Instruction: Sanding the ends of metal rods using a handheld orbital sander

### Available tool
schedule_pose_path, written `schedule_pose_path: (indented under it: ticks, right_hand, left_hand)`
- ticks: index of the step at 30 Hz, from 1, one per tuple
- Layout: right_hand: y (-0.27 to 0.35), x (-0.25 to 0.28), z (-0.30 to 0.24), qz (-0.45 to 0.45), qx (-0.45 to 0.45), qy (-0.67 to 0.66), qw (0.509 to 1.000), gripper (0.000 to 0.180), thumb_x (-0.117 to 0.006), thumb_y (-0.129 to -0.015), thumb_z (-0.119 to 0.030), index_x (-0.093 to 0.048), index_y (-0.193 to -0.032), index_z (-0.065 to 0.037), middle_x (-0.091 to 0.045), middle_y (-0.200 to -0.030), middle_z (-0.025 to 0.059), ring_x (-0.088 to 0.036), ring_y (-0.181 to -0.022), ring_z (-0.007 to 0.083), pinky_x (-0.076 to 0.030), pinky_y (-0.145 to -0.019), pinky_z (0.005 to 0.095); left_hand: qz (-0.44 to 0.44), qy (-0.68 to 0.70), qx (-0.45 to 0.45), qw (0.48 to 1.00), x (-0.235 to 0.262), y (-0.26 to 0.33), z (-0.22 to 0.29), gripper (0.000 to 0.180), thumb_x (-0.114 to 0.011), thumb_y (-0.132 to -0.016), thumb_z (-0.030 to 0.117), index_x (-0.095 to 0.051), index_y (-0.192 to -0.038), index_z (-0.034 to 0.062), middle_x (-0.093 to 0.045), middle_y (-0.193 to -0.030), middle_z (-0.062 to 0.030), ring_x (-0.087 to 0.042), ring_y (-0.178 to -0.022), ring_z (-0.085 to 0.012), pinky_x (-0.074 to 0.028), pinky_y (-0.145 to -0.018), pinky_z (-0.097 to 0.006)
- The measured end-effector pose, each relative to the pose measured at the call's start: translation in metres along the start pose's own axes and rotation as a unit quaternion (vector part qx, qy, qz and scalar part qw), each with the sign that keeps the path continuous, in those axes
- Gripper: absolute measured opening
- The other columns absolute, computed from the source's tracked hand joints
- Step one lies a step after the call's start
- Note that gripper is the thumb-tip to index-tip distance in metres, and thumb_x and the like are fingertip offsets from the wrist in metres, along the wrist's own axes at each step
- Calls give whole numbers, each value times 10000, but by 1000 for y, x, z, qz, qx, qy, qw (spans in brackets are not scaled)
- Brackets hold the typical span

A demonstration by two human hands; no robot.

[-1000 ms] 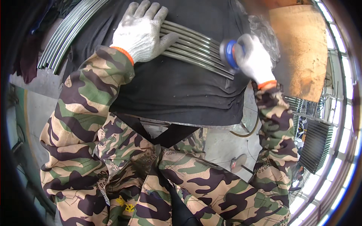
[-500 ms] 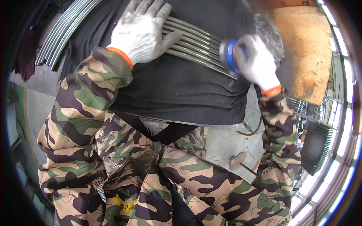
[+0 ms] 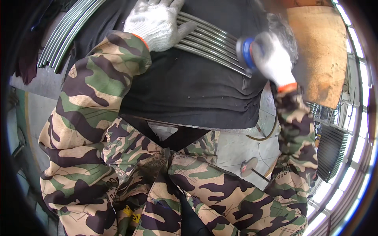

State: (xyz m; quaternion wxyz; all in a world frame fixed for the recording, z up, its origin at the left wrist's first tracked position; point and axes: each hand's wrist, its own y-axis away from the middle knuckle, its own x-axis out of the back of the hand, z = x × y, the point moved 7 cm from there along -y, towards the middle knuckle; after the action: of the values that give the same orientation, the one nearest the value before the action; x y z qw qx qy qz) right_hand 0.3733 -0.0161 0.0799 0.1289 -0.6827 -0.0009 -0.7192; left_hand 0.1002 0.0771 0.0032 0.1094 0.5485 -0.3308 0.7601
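Landmark: the bundle of curved metal rods (image 3: 212, 41), a fan of thin grey bars lying across a black cloth (image 3: 189, 86); every place below is given from it.
Far left of the rods: a second set of curved grey bars (image 3: 65, 37) sweeps up along the edge of a grey metal surface (image 3: 29, 82), well apart from the rods.
Left hand (image 3: 157, 21): in a white knitted glove with an orange cuff, it lies flat on the left end of the rods, fingers spread and unclenched, pressing down rather than gripping.
Left sleeve (image 3: 98, 90): camouflage cloth, running down and to the left from the rods' left end.
Black cloth: it lies under the rods and hangs below them, its lower edge above the person's knees.
Right hand (image 3: 271, 59): also in a white glove with an orange cuff, it is closed around a small power tool at the right end of the rods.
Tool: a blue round head (image 3: 244, 51) shows at the glove's left side, touching the right end of the rods; the tool's body is hidden in the glove.
Right of the rods: a rusty brown sheet (image 3: 319, 51) stands just beyond the right hand.
Below the rods: camouflage trousers (image 3: 204, 188) fill the lower part, and on the grey floor (image 3: 236, 151) under the rods' right end lies a small disc on a thin stem (image 3: 249, 166).
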Motion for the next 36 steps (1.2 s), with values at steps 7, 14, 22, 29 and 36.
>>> schedule_pose_path:
  ticks: [7,14,22,29,36]
  right_hand:
    - [-7,11,-12,4,-9,21,1000,181,-688,-976,-287,-696,-1054,-125,-696,-1019,168,-715,-972,419,-595,-851,518]
    - [16,5,-50,14,86,-32,996,141,-713,-963,-255,-678,-1039,-141,-681,-1024,144,-714,-962,394,-601,-812,501]
    - [7,8,-30,18,21,30,999,156,-702,-977,-275,-688,-1026,-128,-692,-1022,159,-722,-951,402,-600,-820,510]
    - [-16,13,-5,14,-31,61,998,179,-686,-975,-277,-689,-1052,-115,-694,-1032,185,-716,-944,439,-599,-835,530]
    - [5,16,-47,15,50,19,998,172,-698,-972,-279,-692,-1067,-136,-688,-1050,164,-711,-929,406,-606,-799,510]
  left_hand:
    - [10,12,-27,1000,11,-7,2,813,-653,-1014,576,-594,-1488,-82,-597,-1526,-311,-507,-1485,-496,-332,-1285,-583]
    - [-13,62,-119,991,20,5,16,779,-713,-976,536,-616,-1437,-85,-627,-1480,-297,-559,-1424,-476,-363,-1261,-571]
    - [88,37,-34,995,8,0,27,672,-712,-976,407,-627,-1425,-85,-645,-1455,-300,-565,-1413,-483,-356,-1261,-583]
    - [88,40,-13,995,7,-15,27,662,-695,-998,426,-634,-1431,-70,-649,-1460,-283,-560,-1433,-463,-345,-1277,-576]
    - [103,16,-18,994,19,-6,24,679,-719,-976,462,-656,-1383,-77,-676,-1404,-279,-586,-1389,-466,-366,-1256,-569]
